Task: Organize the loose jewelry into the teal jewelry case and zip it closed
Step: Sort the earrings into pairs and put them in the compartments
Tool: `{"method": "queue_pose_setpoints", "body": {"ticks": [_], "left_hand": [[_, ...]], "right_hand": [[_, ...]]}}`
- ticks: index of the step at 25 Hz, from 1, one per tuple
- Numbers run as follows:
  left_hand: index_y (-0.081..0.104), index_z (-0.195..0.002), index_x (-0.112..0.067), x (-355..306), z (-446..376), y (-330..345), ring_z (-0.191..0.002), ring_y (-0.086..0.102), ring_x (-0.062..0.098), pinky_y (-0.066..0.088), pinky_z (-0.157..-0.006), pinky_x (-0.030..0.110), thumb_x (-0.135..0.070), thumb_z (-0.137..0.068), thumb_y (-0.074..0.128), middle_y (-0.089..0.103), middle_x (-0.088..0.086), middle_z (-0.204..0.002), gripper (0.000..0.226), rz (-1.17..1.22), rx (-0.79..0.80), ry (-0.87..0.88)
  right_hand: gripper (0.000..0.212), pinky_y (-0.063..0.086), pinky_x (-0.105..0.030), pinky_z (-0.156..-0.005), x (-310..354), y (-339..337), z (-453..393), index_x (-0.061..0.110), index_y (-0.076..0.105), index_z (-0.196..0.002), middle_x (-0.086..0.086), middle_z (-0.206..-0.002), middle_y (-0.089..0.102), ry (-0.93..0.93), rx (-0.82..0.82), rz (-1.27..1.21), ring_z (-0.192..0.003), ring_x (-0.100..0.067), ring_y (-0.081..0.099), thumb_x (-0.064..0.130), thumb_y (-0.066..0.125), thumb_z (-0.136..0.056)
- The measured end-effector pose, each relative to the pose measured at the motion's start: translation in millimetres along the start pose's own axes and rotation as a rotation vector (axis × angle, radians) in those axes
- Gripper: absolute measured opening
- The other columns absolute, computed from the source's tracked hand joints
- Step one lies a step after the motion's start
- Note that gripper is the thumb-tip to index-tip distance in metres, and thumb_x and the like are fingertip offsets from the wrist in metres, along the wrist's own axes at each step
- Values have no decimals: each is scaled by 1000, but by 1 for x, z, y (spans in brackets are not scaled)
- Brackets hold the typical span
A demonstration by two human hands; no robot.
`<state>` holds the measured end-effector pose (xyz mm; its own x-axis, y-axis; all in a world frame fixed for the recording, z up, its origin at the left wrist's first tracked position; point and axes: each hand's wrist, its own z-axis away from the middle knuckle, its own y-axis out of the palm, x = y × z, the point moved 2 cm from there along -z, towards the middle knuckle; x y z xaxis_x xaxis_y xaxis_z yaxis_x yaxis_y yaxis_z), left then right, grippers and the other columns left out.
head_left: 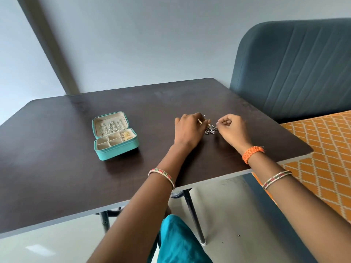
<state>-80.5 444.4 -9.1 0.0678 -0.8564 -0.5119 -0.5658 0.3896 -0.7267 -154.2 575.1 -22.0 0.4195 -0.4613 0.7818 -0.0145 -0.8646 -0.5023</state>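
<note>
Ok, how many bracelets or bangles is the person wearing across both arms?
3: a beaded bangle on the left forearm, an orange woven band at the right wrist, and a second beaded bangle further up the right forearm.

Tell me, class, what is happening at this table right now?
A person sits at a dark brown table, both hands working a small tangle of silvery loose jewelry. The left hand and right hand curl their fingers at it from either side. To their left, apart from them, the teal zip-around jewelry case lies open, with pieces already in its lid and gold ones in its tray.
</note>
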Motion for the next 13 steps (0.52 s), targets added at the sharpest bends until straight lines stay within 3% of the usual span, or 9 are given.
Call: {"method": "queue_pose_setpoints", "body": {"ticks": [8, 13], "left_hand": [[71, -85, -20, -14, -14, 18, -102, 44, 25, 26, -81, 35, -41, -87, 55, 62, 1, -95, 26, -104, -92, -19], [71, -86, -18, -15, -16, 22, -104, 41, 26, 24, -81, 35, -36, -88, 55, 61, 2, -97, 24, -89, -28, -44]], "right_hand": [[8, 37, -19, -57, -6, 2, -2, 9, 69, -75, -1, -66, 63, -17, -9, 30, -62, -12, 57, 11, 66, -82], [10, 42, -22, -61, -9, 2, -3, 13, 68, -74, 4, -63, 61, 28, -55, -101, -62, -10, 56, 10, 66, -83]]}}
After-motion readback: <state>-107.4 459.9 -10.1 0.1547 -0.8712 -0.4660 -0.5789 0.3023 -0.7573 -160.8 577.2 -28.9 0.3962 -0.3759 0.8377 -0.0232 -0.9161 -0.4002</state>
